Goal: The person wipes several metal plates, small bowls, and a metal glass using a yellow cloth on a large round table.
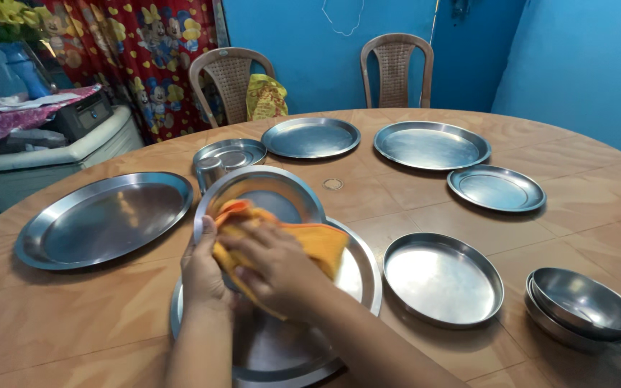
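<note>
Left hand [203, 276] grips tilted steel plate [264, 195] to steady it; right hand [278, 269] presses orange cloth [310, 241] flat against it above big tray [357, 269].

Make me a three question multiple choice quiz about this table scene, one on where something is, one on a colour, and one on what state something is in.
1. Where do the stacked steel bowls sit?
A. at the table's near right edge
B. on a chair
C. inside the largest plate

2. What colour is the cloth?
A. blue
B. orange-yellow
C. white

3. How is the small plate under the cloth held?
A. flat on the table
B. upside down on a chair
C. tilted up above a larger plate

Answers: 1 A, the bowls rest on the wood at the near right. 2 B, the cloth shows orange-yellow. 3 C, the left hand grips its rim while the right hand presses the cloth on it.
</note>
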